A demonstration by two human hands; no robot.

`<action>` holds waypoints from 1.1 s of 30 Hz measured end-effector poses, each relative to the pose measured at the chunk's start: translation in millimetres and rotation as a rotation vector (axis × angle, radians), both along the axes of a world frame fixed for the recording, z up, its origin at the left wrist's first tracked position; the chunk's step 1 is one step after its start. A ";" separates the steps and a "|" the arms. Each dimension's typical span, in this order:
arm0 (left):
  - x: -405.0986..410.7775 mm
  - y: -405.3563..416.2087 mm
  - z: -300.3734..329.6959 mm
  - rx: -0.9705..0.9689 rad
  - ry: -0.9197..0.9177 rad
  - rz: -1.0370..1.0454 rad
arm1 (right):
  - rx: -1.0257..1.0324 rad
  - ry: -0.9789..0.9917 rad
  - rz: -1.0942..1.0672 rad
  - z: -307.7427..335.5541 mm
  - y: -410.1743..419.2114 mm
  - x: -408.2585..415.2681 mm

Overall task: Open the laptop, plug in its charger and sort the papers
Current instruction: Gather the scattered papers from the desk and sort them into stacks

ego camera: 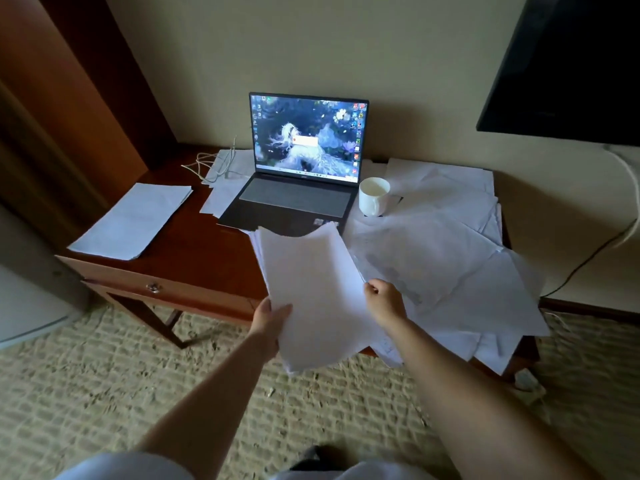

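I see the dark wooden desk (pixel 194 258) with loose white sheets (pixel 450 244) spread over its right half and a neater white paper stack (pixel 133 220) at its left end. The open grey laptop (pixel 301 181) stands at the back, screen lit — a white ceramic mug (pixel 373 196) just beside it. Both hands grip a held sheaf of white papers (pixel 311 299) above the front edge — left hand (pixel 270 318) thumb on top, right hand (pixel 384 301) fingers curled on its right edge.

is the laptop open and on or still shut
Open and on: the laptop has its lid raised, and its screen shows a lit desktop with icons.
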State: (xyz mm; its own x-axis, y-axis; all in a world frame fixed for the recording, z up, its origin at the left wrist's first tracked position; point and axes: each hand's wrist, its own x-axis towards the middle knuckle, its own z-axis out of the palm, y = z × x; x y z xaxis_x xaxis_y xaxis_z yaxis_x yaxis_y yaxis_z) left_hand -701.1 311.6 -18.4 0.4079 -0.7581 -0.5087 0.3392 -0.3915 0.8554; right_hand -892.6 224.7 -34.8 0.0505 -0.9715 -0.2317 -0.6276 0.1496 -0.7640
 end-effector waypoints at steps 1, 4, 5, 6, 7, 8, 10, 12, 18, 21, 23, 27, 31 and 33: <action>-6.4 -4.9 -3.0 0.022 -0.036 -0.038 | 0.016 0.084 0.027 -3.5 -0.2 -5.0; -15.6 -21.0 -15.0 0.072 -0.077 -0.054 | -0.003 0.348 0.065 -14.3 -6.4 -22.7; -18.0 -24.7 -16.2 0.085 -0.099 -0.047 | -0.031 0.409 0.054 -18.7 -9.6 -28.6; -20.1 -28.1 -16.4 0.098 -0.134 -0.039 | -0.051 0.466 0.037 -23.0 -12.7 -34.0; -20.9 -30.2 -17.5 0.101 -0.164 -0.026 | -0.054 0.524 0.026 -26.5 -16.0 -38.6; -20.2 -30.8 -19.5 0.094 -0.187 -0.014 | -0.035 0.578 0.017 -29.2 -19.1 -42.2; -14.8 -29.3 -23.5 0.094 -0.229 -0.005 | 0.042 0.688 0.054 -34.3 -26.9 -46.0; -7.1 -26.7 -28.5 0.106 -0.264 -0.004 | 0.114 0.761 0.117 -40.8 -34.8 -46.1; -2.9 -33.5 -35.9 0.136 -0.315 -0.013 | 0.039 0.901 0.180 -46.0 -54.6 -29.8; -0.8 -42.2 -45.7 0.195 -0.294 -0.010 | 0.075 0.921 0.184 -45.8 -56.7 -31.3; -0.8 -44.3 -50.3 0.238 -0.261 0.016 | 0.074 0.836 0.134 -34.8 -49.9 -32.3; 0.9 -45.1 -57.0 0.248 -0.078 0.056 | -0.107 0.520 -0.182 -33.0 -44.2 -21.2; 6.3 -47.2 -49.0 0.244 0.069 -0.042 | -0.343 0.173 0.190 -36.0 -10.7 3.2; 6.1 -46.3 -41.3 0.249 0.113 -0.055 | -0.355 0.187 0.394 -35.5 6.6 5.1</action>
